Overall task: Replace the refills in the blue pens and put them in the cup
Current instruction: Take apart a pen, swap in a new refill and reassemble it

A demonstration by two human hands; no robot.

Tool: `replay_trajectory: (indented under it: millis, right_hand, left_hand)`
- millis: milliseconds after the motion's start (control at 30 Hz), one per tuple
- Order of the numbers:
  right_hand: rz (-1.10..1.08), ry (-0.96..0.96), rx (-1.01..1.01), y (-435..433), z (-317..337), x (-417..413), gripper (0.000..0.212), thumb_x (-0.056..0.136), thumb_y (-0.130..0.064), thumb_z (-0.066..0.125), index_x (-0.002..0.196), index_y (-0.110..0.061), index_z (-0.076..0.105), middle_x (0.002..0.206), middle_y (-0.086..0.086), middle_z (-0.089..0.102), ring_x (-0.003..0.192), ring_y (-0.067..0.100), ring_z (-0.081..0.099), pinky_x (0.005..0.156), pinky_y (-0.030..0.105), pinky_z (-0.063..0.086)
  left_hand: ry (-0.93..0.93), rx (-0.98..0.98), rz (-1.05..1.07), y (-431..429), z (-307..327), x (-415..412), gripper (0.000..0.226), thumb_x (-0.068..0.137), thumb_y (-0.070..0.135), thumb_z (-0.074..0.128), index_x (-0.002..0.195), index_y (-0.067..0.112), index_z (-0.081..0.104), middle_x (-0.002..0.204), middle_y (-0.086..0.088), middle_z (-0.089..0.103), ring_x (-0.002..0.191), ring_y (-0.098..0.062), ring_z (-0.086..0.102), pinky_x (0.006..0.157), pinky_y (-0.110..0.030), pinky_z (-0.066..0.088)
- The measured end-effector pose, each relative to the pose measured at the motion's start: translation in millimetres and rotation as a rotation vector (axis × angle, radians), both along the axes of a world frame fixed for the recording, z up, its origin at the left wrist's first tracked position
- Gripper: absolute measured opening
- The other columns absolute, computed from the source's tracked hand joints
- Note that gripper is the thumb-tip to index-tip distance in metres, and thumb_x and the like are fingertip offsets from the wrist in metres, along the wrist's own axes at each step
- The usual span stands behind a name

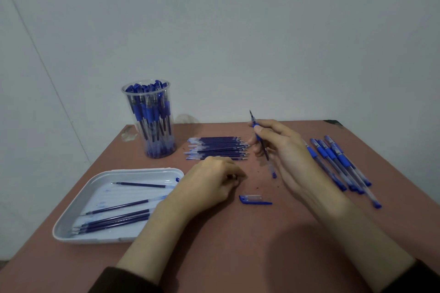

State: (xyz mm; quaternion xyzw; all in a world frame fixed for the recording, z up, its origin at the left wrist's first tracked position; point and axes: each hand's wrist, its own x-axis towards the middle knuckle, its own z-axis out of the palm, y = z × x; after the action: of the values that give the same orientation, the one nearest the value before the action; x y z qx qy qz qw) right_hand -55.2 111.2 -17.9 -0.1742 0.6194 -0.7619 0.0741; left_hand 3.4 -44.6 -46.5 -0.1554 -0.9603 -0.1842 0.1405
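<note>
Over the reddish-brown worktop (238,245), my right hand (283,150) pinches an uncapped blue pen (264,150), tip up. My left hand (209,178) rests curled; what it holds, I cannot tell. Reassembly seems underway. Next I'd need the loose blue cap (254,200), then the clear plastic cup (133,116).

Dim, soft, bluish, wide-angle distortion
</note>
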Motion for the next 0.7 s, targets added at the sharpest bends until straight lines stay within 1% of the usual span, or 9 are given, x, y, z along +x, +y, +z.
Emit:
replay_trajectory:
  millis: [100, 167, 200, 267, 300, 367, 433, 533, 700]
  right_hand:
    - [0.010, 0.016, 0.024, -0.3, -0.3, 0.6, 0.014, 0.093, -0.010, 0.056, 0.098, -0.012, 0.070, 0.070, 0.005, 0.062, 0.062, 0.014, 0.052, 0.061, 0.023, 0.046]
    - [0.005, 0.057, 0.067, 0.8, -1.3, 0.3, 0.013, 0.092, -0.010, 0.059, 0.098, -0.012, 0.070, 0.071, 0.004, 0.064, 0.064, 0.015, 0.052, 0.064, 0.027, 0.046]
    - [0.001, 0.081, 0.094, 1.4, -1.8, 0.3, 0.013, 0.091, -0.011, 0.060, 0.097, -0.014, 0.070, 0.071, 0.003, 0.064, 0.065, 0.015, 0.053, 0.066, 0.029, 0.046]
    - [-0.002, 0.135, 0.154, 2.3, -3.0, 0.3, 0.012, 0.090, -0.012, 0.063, 0.093, -0.020, 0.071, 0.072, 0.001, 0.065, 0.067, 0.014, 0.054, 0.068, 0.033, 0.046]
    - [-0.002, 0.167, 0.188, 2.0, -3.4, 0.5, 0.012, 0.089, -0.013, 0.064, 0.092, -0.022, 0.072, 0.072, -0.001, 0.066, 0.066, 0.013, 0.054, 0.068, 0.034, 0.046]
    - [-0.003, 0.227, 0.257, 1.2, -4.4, 1.0, 0.012, 0.088, -0.014, 0.065, 0.093, -0.023, 0.072, 0.071, -0.004, 0.065, 0.065, 0.009, 0.054, 0.066, 0.033, 0.047]
    - [-0.007, 0.280, 0.326, 0.2, -5.8, 1.4, 0.012, 0.087, -0.014, 0.066, 0.091, -0.024, 0.072, 0.071, -0.001, 0.063, 0.064, 0.010, 0.054, 0.064, 0.032, 0.047]
    - [-0.010, 0.337, 0.396, -1.5, -9.3, 1.2, 0.013, 0.085, -0.016, 0.069, 0.086, -0.028, 0.073, 0.079, 0.015, 0.064, 0.065, 0.019, 0.052, 0.065, 0.038, 0.048]
    - [-0.030, 0.327, 0.433, -2.2, -11.8, 1.2, 0.018, 0.082, -0.019, 0.072, 0.077, -0.036, 0.073, 0.079, 0.010, 0.067, 0.063, 0.016, 0.052, 0.064, 0.033, 0.048]
  left_hand:
    - [0.005, 0.005, 0.008, 0.5, -0.1, -0.5, 0.020, 0.086, 0.013, 0.063, 0.103, 0.018, 0.072, 0.097, 0.002, 0.068, 0.087, -0.016, 0.060, 0.081, -0.032, 0.048]
    - [0.086, 0.106, 0.078, -0.7, 3.6, 0.0, 0.015, 0.085, 0.016, 0.067, 0.098, 0.016, 0.074, 0.091, 0.003, 0.068, 0.081, -0.012, 0.060, 0.076, -0.019, 0.045]
    - [0.140, 0.213, 0.132, -1.5, 7.2, 1.1, 0.013, 0.083, 0.015, 0.069, 0.095, 0.016, 0.075, 0.087, 0.005, 0.069, 0.079, -0.008, 0.061, 0.073, -0.014, 0.044]
    - [0.186, 0.526, 0.230, -4.4, 14.8, 3.5, 0.012, 0.080, 0.011, 0.071, 0.089, 0.017, 0.075, 0.082, 0.007, 0.070, 0.077, -0.003, 0.063, 0.075, -0.012, 0.046]
    - [0.159, 0.716, 0.246, -5.6, 18.1, 4.8, 0.013, 0.080, 0.009, 0.072, 0.088, 0.018, 0.074, 0.082, 0.006, 0.072, 0.077, -0.003, 0.065, 0.076, -0.014, 0.049]
    - [0.067, 1.053, 0.226, -6.5, 21.3, 6.6, 0.017, 0.080, 0.005, 0.071, 0.091, 0.018, 0.071, 0.082, 0.000, 0.073, 0.074, -0.005, 0.067, 0.072, -0.016, 0.051]
    - [0.000, 1.238, 0.220, -6.3, 22.5, 7.8, 0.020, 0.080, 0.003, 0.069, 0.094, 0.016, 0.070, 0.083, -0.004, 0.073, 0.073, -0.006, 0.066, 0.069, -0.015, 0.052]
    - [-0.052, 1.364, 0.204, -6.5, 23.9, 8.6, 0.021, 0.081, 0.000, 0.066, 0.097, 0.013, 0.068, 0.087, -0.008, 0.072, 0.077, -0.010, 0.067, 0.070, -0.015, 0.053]
    - [-0.084, 1.419, 0.158, -6.0, 25.3, 9.4, 0.022, 0.080, -0.001, 0.066, 0.098, 0.010, 0.068, 0.083, -0.005, 0.073, 0.079, -0.012, 0.068, 0.072, -0.016, 0.054]
